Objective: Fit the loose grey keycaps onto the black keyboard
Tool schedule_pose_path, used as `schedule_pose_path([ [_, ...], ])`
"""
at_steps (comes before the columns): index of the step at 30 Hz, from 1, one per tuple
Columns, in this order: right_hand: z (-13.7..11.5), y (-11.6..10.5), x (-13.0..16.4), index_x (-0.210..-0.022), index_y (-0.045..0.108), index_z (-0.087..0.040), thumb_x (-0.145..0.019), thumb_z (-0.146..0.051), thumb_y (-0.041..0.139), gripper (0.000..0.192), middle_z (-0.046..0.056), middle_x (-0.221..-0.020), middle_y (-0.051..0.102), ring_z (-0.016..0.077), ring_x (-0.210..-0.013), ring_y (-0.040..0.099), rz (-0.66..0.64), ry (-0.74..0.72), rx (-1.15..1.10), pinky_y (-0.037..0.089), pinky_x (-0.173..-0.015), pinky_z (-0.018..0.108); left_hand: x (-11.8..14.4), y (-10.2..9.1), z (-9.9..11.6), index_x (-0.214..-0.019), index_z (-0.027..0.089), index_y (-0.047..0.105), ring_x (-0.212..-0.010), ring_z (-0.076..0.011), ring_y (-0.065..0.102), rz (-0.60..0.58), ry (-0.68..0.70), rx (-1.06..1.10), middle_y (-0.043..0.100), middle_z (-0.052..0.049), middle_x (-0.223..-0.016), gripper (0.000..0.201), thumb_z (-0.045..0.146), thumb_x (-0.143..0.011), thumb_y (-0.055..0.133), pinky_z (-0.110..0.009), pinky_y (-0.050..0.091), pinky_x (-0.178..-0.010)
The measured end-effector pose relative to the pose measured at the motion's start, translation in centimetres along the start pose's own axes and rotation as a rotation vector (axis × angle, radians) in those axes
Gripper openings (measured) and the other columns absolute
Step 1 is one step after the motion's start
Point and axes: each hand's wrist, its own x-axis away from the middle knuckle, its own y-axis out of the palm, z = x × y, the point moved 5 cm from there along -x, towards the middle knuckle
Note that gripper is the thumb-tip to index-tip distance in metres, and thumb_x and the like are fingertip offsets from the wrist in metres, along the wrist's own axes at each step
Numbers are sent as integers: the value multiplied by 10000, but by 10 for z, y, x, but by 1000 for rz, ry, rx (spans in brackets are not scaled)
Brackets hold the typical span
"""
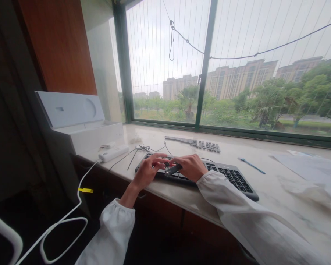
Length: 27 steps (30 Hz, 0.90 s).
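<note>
A black keyboard point(234, 178) lies along the front of the white counter, with both hands over its left part. My left hand point(147, 170) is closed, thumb and fingertips brought together near a small black piece point(167, 163); the piece looks like a keycap, but its exact kind is hard to make out. My right hand point(191, 166) grips a short dark rod-shaped tool point(173, 170) with a shiny end, pointing left and toward me. The right fingertips meet the left ones at the small piece. Part of the keyboard is hidden under the hands.
Loose dark keycaps point(208, 146) lie in rows behind the keyboard. A thin blue stick point(252, 165) and papers point(311, 173) are at the right. On the left are a white power strip point(113, 152), an open white box point(96, 136) and a bundled black cable point(142, 148).
</note>
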Motion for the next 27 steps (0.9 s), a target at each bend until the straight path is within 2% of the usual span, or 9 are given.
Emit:
schedule_pose_path([
  [4,-1,1,1,-964,694,-302,-801,-209,614,205,-29,-819,749,142,-707,672,-2,-16,11,288,-577,242,-1,3,3,-1241,212,577,-916,-190,692,-61,20,2,722,-69,-1077,353,249,-892,531,-327,539,-856],
  [9,-3,1,0,-1061,671,-302,-803,-234,628,270,-15,-843,753,154,-726,677,-17,-12,16,287,-580,242,-1,3,5,-1306,234,545,-1067,-201,648,-86,38,-36,725,-54,-1078,435,173,-876,533,-350,472,-980],
  [15,-5,3,0,-997,691,-308,-799,-251,640,213,-26,-832,752,149,-683,672,-11,-6,-23,291,-582,242,0,2,5,-1365,255,462,-893,-167,685,-57,32,46,642,-75,-1214,528,229,-856,599,-299,536,-826],
  [20,-4,3,1,-988,689,-305,-773,-248,661,224,-29,-801,747,146,-673,669,-10,-10,-26,291,-577,240,0,0,3,-1302,244,515,-811,-141,684,-10,22,51,643,-50,-1075,480,237,-836,630,-254,524,-751],
  [27,-5,4,0,-978,680,-296,-788,-271,635,196,-24,-770,741,156,-665,666,-28,-5,3,289,-578,243,0,-1,3,-1207,212,581,-809,-165,686,21,13,48,690,-36,-913,413,275,-809,670,-283,536,-767],
])
